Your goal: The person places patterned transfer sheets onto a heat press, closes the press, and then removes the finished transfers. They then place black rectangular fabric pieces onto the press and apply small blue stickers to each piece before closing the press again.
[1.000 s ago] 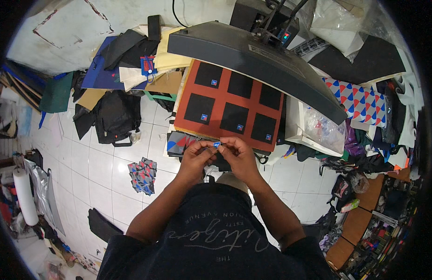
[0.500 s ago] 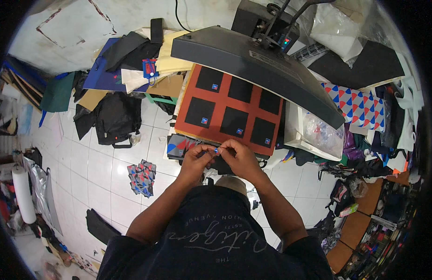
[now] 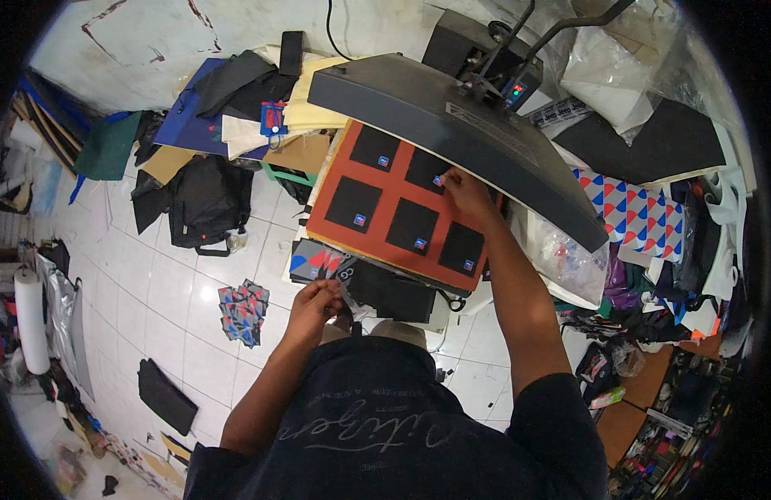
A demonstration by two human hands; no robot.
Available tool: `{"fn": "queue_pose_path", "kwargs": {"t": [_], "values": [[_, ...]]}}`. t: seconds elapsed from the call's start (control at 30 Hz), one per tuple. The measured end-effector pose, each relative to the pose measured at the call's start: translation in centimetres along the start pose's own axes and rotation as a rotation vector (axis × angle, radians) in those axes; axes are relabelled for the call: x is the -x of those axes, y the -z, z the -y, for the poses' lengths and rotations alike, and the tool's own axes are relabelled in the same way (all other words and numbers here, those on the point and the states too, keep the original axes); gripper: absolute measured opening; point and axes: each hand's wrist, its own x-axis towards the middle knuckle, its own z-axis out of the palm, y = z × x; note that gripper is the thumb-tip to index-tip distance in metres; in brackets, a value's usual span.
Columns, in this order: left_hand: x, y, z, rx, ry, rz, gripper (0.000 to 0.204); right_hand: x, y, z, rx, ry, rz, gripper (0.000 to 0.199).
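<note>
I'm mid-placement: right hand (image 3: pixel 465 190) at one o'clock, fingers pinched on a small label (image 3: pixel 438 179) over a black patch (image 3: pixel 425 169) on the press bed (image 3: pixel 385 212) — left hand (image 3: pixel 315 302) grips a sheet (image 3: pixel 345 283). Next, I'd judge, press it flat.

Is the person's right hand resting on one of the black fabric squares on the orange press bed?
Yes, the right hand reaches under the raised press lid onto a black square.

The raised upper plate (image 3: pixel 452 133) overhangs the orange platen's (image 3: pixel 384 200) far edge, leaving a low gap there; the platen's near edge and left corners lie open.
</note>
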Motion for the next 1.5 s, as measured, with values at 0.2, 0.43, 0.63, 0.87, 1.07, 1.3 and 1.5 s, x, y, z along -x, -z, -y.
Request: {"fn": "queue_pose_path", "kwargs": {"t": [0.2,0.43,0.63,0.87,1.07,1.3,1.5], "values": [[0.9,1.2,1.3,0.051,0.003,-0.087,0.018,-1.0,-0.8,-1.0,0.119,0.046,-0.021,0.020],[0.7,0.8,1.8,0.046,0.001,-0.045,0.020,0.1,-0.5,-0.2,0.174,0.020,-0.036,0.020],[0.5,0.4,2.1,0.015,0.017,-0.068,0.020,0.8,-0.2,1.2,0.161,0.042,-0.077,0.023],[0.0,0.8,2.1,0.002,0.050,-0.065,0.019,1.2,-0.7,1.6,0.148,-0.031,-0.120,0.022],[0.0,0.8,1.8,0.001,0.062,-0.065,0.019,1.2,-0.2,1.9,0.183,-0.010,-0.085,0.022],[-0.5,2.1,2.6,-0.012,0.081,-0.063,0.019,1.5,0.2,3.7,0.222,-0.092,-0.052,0.026],[-0.5,2.1,2.4,-0.034,0.102,-0.063,0.020,1.5,0.1,3.3,0.289,-0.081,-0.092,0.027]]}}
